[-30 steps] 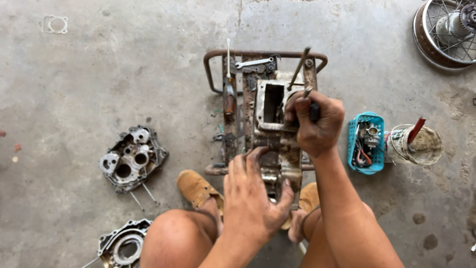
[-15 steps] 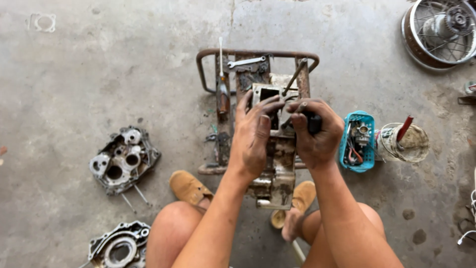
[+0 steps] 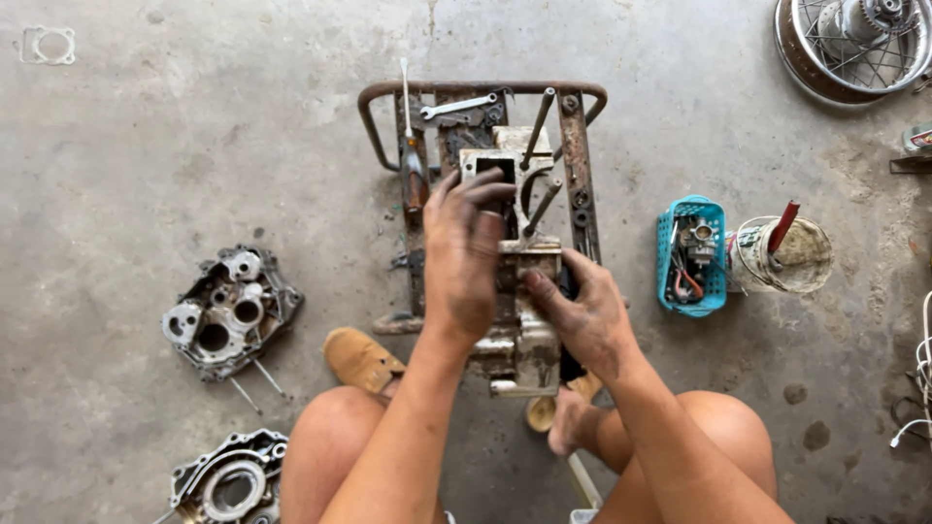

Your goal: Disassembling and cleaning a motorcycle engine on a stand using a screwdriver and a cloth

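- Engine case (image 3: 519, 320): a grimy metal block with long studs (image 3: 537, 128) rising from its far end. It sits on a rusty metal frame (image 3: 575, 146) on the concrete floor (image 3: 194, 126), directly in front of the seated person and between the knees.
- Left hand (image 3: 466, 247): laid flat over the top of the case, fingers spread and hooked at the edge of the rectangular opening. It grips the case itself; no tool is visible in it.
- Right hand (image 3: 582, 315): pressed against the case's right flank, fingers curled around a dark object. What that object is cannot be told.
- Step in hand, as judged: steadying or shifting the case on the frame, with both hands bearing on it.
- Next move, as judged: calls for a firm two-handed hold, since the block looks heavy and oily, and for keeping fingers away from the studs.
- Surroundings: a wrench (image 3: 456, 107) and a screwdriver (image 3: 412, 146) lie on the frame's far end. Two crankcase covers (image 3: 228, 311) (image 3: 228, 480) lie on the floor to the left. A blue basket (image 3: 691, 254) of small parts and a pail (image 3: 791, 254) stand to the right, and a spoked wheel (image 3: 859, 39) lies at the far right.
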